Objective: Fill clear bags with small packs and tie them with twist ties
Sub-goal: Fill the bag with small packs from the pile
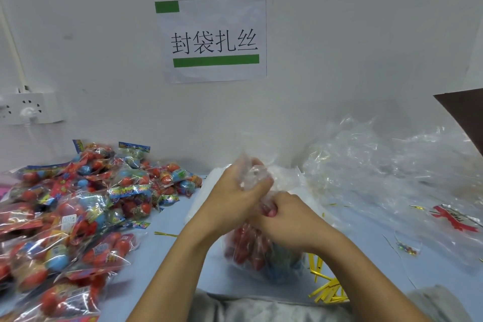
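Note:
A clear bag (251, 251) stuffed with red and blue small packs stands on the table in front of me. My left hand (235, 191) grips the gathered top of the bag, bunched plastic showing between its fingers. Just below it, my right hand (290, 213) is curled round the bag's neck, fingers pressed against the left hand. Whether a twist tie is on the neck is hidden by the fingers. Gold twist ties (326, 287) lie in a loose heap at the table's front edge, right of the bag.
A big pile of small toy packs (70, 212) covers the left of the blue table (167, 261). Empty clear bags (386, 165) are heaped at the right against the wall. One loose tie (166, 234) lies left of my arms. A wall socket (28, 108) sits far left.

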Demonstrator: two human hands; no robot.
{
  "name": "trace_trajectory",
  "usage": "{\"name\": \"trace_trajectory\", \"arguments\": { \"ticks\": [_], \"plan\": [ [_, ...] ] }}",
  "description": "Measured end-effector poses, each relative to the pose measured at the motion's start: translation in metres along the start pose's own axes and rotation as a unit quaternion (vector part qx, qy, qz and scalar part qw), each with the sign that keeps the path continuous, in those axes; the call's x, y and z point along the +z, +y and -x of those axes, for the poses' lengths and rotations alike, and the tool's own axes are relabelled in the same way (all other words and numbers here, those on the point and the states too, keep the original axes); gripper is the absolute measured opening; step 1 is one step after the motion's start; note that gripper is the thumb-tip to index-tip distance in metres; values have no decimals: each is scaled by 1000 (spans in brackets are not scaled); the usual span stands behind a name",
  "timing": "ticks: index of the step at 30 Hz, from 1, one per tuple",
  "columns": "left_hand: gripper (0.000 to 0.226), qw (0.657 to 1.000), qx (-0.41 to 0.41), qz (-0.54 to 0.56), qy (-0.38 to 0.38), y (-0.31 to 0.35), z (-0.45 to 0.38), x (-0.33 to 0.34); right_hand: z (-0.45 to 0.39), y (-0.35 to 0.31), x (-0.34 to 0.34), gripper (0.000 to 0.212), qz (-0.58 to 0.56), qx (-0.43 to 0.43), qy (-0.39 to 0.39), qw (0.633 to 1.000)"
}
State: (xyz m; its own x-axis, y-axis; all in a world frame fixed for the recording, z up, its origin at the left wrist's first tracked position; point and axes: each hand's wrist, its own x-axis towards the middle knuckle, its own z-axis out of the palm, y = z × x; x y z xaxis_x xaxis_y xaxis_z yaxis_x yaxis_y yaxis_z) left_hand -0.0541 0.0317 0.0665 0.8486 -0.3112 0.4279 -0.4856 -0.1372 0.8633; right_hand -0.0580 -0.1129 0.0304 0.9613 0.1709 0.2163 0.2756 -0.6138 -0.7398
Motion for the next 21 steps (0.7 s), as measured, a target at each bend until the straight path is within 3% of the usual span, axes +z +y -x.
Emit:
{"name": "trace_trajectory", "arguments": {
  "ticks": [5, 11, 14, 21],
  "plan": [
    [73, 988, -120, -58, -82, -15, 2, -23, -2, 8, -14, 32, -29, 19, 22, 999],
    [24, 993, -68, -87, -42, -24, 1, -22, -2, 12, -20, 28, -75, 44, 37, 996],
    [10, 993, -37, -111, 4, -30, -2, -13, -1, 11, -20, 37, -94, 42, 47, 994],
    [22, 990, -8, -135, 34, -36, -7, 4, -2, 9, -18, 29, -156, 42, 56, 985]
  ]
}}
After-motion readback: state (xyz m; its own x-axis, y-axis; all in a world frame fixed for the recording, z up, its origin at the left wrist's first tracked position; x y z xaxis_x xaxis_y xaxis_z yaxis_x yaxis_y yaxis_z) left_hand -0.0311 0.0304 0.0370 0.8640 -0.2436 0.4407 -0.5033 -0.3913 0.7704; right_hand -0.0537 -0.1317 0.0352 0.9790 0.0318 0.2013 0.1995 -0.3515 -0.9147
